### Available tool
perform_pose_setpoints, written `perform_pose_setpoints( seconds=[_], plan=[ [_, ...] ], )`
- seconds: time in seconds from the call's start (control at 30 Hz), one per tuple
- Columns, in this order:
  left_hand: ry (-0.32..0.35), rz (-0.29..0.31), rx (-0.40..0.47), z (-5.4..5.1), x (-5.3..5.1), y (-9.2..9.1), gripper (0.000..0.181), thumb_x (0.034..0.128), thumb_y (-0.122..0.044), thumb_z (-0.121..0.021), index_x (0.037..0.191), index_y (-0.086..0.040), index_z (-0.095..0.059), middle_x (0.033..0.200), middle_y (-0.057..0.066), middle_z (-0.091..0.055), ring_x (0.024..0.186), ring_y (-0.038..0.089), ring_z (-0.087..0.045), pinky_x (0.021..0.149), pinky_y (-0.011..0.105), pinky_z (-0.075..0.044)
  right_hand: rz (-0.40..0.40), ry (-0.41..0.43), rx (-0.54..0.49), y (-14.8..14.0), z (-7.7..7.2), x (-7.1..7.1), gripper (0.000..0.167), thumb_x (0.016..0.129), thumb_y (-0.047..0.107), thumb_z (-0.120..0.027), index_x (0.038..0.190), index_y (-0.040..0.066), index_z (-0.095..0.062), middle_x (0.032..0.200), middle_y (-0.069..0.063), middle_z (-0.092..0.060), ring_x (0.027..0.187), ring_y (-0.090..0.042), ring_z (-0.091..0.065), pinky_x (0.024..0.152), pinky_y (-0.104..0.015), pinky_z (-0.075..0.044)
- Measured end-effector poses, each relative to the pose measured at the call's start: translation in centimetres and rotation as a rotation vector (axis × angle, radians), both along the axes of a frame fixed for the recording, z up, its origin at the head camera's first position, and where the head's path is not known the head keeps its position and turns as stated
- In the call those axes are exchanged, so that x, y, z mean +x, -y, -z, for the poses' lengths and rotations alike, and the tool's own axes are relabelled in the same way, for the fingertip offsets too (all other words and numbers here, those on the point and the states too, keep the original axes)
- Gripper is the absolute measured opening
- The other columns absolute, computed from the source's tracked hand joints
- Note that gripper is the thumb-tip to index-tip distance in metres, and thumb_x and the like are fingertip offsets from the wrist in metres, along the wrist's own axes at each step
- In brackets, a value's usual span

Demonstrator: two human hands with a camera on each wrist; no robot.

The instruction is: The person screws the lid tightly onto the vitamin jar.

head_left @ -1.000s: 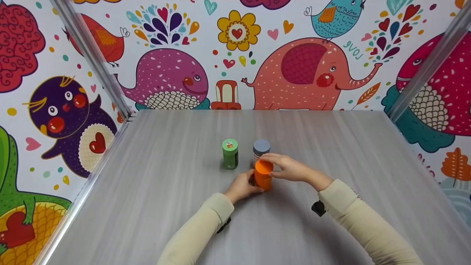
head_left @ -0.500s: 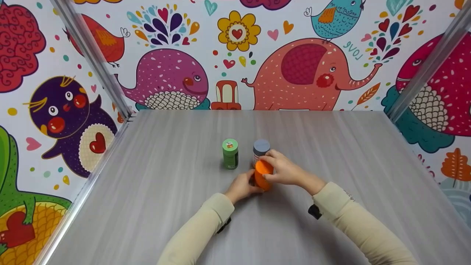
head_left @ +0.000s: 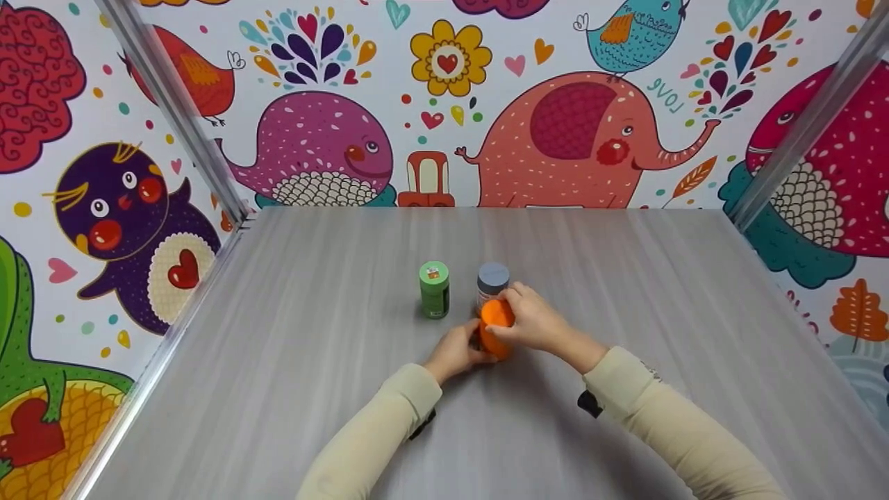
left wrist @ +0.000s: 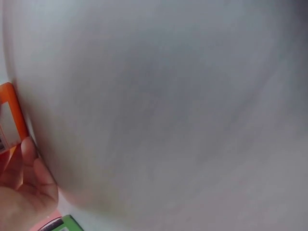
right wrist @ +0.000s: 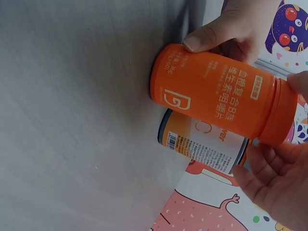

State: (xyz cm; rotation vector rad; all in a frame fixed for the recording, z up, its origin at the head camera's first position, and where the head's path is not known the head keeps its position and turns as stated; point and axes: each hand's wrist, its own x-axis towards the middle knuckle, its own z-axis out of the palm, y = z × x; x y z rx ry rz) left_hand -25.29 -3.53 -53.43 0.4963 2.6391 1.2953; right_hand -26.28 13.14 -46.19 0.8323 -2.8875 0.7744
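An orange supplement bottle (right wrist: 211,91) with an orange lid (right wrist: 280,108) stands upright on the table in the head view. My left hand (head_left: 455,353) grips its lower body, the thumb lying near the base. At the top, my right hand (head_left: 538,321) holds the lid between thumb and curled fingers. In the right wrist view the lid sits on the bottle. Just behind is a grey-lidded bottle (head_left: 493,276) with a white and orange label, partly hidden. The left wrist view catches only the orange bottle's edge and part of the left hand (left wrist: 29,187).
A green bottle (head_left: 435,298) stands to the left of the grey-lidded one. Both are beyond my hands on the grey table (head_left: 333,278). Walls printed with cartoon animals, with metal posts (head_left: 184,118) at the corners, enclose the back and sides.
My right hand has turned about the lid, its wrist swinging left and slightly nearer, and its thumb now lies over the lid's near side. The left hand and the bottles stay in place.
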Motion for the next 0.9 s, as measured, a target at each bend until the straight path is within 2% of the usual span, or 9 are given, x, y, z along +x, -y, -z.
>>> perform_pose_setpoints(
  seconds=[0.1, 0.2, 0.3, 0.37, 0.47, 0.6, 0.9],
  plan=[
    [0.012, -0.001, 0.007, 0.0, 0.0, 0.0, 0.053, 0.0739, -0.020, -0.076, 0.120, -0.008, -0.053, 0.118, 0.007, -0.060, 0.106, 0.020, -0.055, 0.097, 0.036, -0.041, 0.056, 0.023, 0.015, 0.2, -0.1, 0.2, 0.046, 0.077, 0.035, -0.070, 0.102, 0.000, -0.053, 0.088, -0.007, -0.049, 0.078, -0.019, -0.046, 0.066, -0.031, -0.043],
    [0.018, -0.001, 0.009, 0.0, 0.0, 0.1, 0.054, 0.0739, -0.020, -0.076, 0.120, -0.008, -0.053, 0.118, 0.008, -0.060, 0.106, 0.020, -0.055, 0.097, 0.036, -0.041, 0.061, 0.029, 0.030, 0.2, -0.2, 0.3, 0.052, 0.077, 0.038, -0.069, 0.107, 0.000, -0.053, 0.093, -0.009, -0.050, 0.083, -0.022, -0.046, 0.070, -0.033, -0.043],
    [0.012, -0.004, 0.003, 0.0, 0.0, 0.0, 0.053, 0.0735, -0.020, -0.077, 0.120, -0.007, -0.053, 0.118, 0.009, -0.060, 0.106, 0.021, -0.055, 0.097, 0.036, -0.041, -0.006, 0.043, 0.028, -0.3, -0.4, 0.3, 0.060, 0.079, 0.037, -0.069, 0.121, -0.002, -0.049, 0.111, -0.015, -0.052, 0.099, -0.029, -0.048, 0.083, -0.041, -0.045],
    [0.008, -0.003, 0.002, 0.0, 0.1, 0.0, 0.053, 0.0736, -0.020, -0.077, 0.119, -0.007, -0.053, 0.117, 0.009, -0.060, 0.107, 0.021, -0.055, 0.097, 0.036, -0.041, -0.075, 0.075, 0.010, -0.7, -0.7, 0.2, 0.064, 0.081, 0.031, -0.068, 0.129, -0.003, -0.043, 0.125, -0.019, -0.046, 0.112, -0.033, -0.045, 0.093, -0.047, -0.041],
    [0.002, -0.001, 0.002, 0.0, 0.0, 0.0, 0.052, 0.0734, -0.021, -0.077, 0.119, -0.008, -0.054, 0.116, 0.008, -0.061, 0.106, 0.020, -0.056, 0.096, 0.036, -0.042, -0.186, 0.123, -0.018, -1.3, -1.3, 0.0, 0.061, 0.083, 0.018, -0.065, 0.133, -0.004, -0.039, 0.136, -0.022, -0.038, 0.122, -0.037, -0.039, 0.098, -0.050, -0.036],
    [0.006, 0.002, 0.011, 0.1, 0.0, 0.1, 0.052, 0.0735, -0.021, -0.077, 0.118, -0.009, -0.054, 0.115, 0.007, -0.061, 0.105, 0.020, -0.056, 0.095, 0.035, -0.042, -0.264, 0.159, -0.029, -1.8, -1.7, -0.2, 0.056, 0.083, 0.007, -0.060, 0.133, -0.008, -0.038, 0.137, -0.025, -0.036, 0.124, -0.039, -0.037, 0.099, -0.051, -0.035],
    [0.014, 0.008, 0.028, 0.1, 0.0, 0.1, 0.052, 0.0738, -0.021, -0.076, 0.119, -0.008, -0.054, 0.116, 0.007, -0.061, 0.107, 0.020, -0.055, 0.096, 0.036, -0.041, -0.239, 0.163, 0.013, -2.2, -1.2, -0.5, 0.051, 0.083, 0.008, -0.059, 0.130, -0.005, -0.045, 0.130, -0.025, -0.045, 0.118, -0.038, -0.044, 0.096, -0.050, -0.038]
  ],
)
